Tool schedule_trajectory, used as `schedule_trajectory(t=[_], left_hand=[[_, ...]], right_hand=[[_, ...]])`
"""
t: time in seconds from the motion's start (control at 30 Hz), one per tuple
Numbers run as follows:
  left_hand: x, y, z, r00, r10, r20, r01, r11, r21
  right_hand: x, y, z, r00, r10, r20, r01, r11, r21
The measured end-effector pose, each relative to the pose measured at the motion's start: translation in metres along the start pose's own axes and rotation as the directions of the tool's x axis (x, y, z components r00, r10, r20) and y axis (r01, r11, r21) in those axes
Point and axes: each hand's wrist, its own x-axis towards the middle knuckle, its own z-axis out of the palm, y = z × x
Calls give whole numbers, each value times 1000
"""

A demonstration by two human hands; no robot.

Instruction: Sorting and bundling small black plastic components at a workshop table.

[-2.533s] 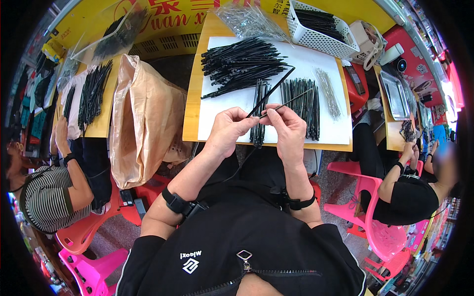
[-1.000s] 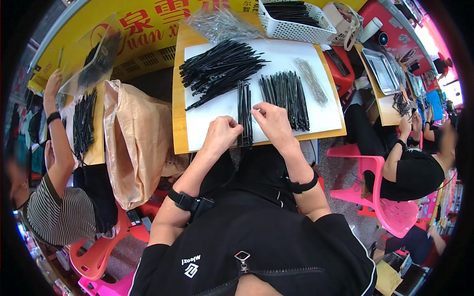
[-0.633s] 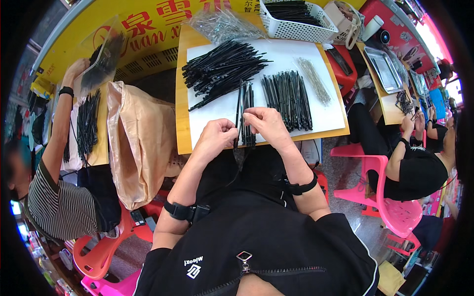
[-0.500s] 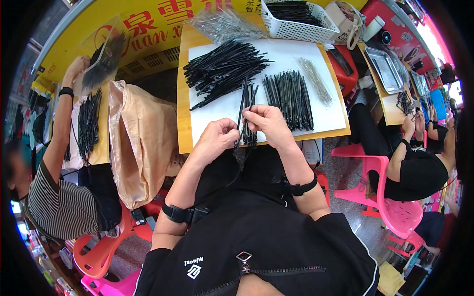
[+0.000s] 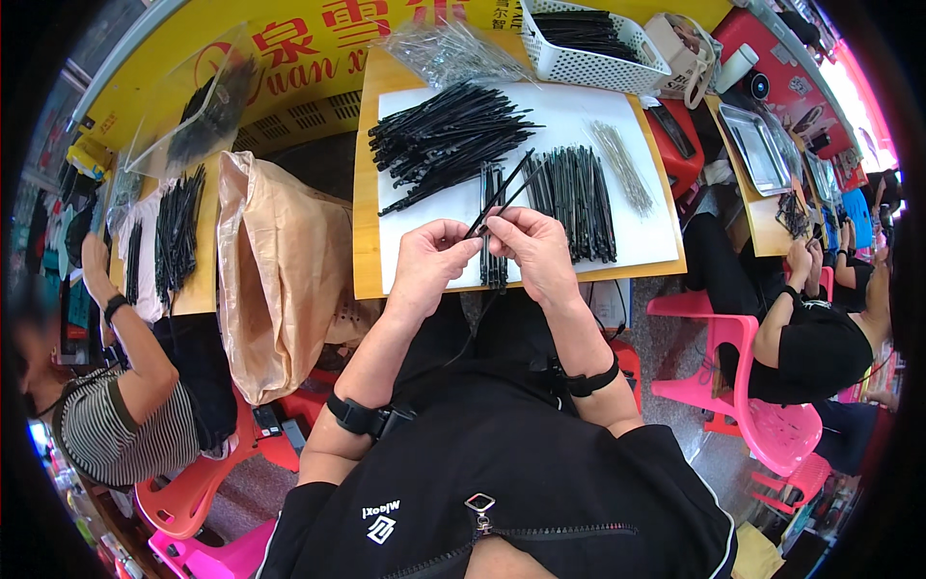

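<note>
The left hand [image 5: 431,262] was pinched, thumb against forefinger, on the near end of one long black stick [image 5: 501,193]. The right hand [image 5: 535,253] was pinched as well, its thumb and forefinger on a second black stick [image 5: 522,189]. Both hands were over the near edge of the white sheet [image 5: 646,236], fingertips almost together, so the near ends of the sticks met, or nearly met, between them; whether they were joined could not be told.

The main relation was this: both sticks slanted up from the fingertips toward the far right of the sheet, close beside each other. The first lay nearer the left hand, the second nearer the right.

Below the fingers, a narrow bundle of black sticks [image 5: 493,274] ran lengthwise toward the sheet's near edge, partly covered by the hands. To the right of the sheet's middle lay a neat row of black sticks [image 5: 576,207], and past it, toward the sheet's right edge, a slim bunch of silvery wires [image 5: 622,166]. A large, loose black pile [image 5: 449,140] filled the sheet's far left part. Beyond its far edge were a clear plastic bag [image 5: 453,56] and a white basket [image 5: 590,73]; left of the sheet stood a tan sack [image 5: 280,280].
</note>
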Motion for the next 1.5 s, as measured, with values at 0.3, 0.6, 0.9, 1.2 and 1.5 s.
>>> schedule_trajectory(t=[0.3, 0.6, 0.9, 1.2, 1.5], left_hand=[[-1, 1, 3, 998, 7, -70, -5, 1000, 25], [1, -6, 5, 987, 142, -78, -128, 978, 164], [6, -7, -4, 978, 181, -104, -142, 943, 302], [-2, -12, -6, 918, 397, 2, -321, 738, 593], [-3, -19, -4, 922, 386, 33, -305, 668, 679]], right_hand=[[-3, 4, 2, 997, -72, -25, 69, 992, -108], [-4, 8, 5, 990, -112, -82, 105, 991, -79], [-12, -5, 5, 787, -599, 150, 416, 334, -846], [5, -17, -10, 696, -357, 623, 663, -14, -748], [15, -6, -20, 563, -334, 756, 771, -116, -626]])
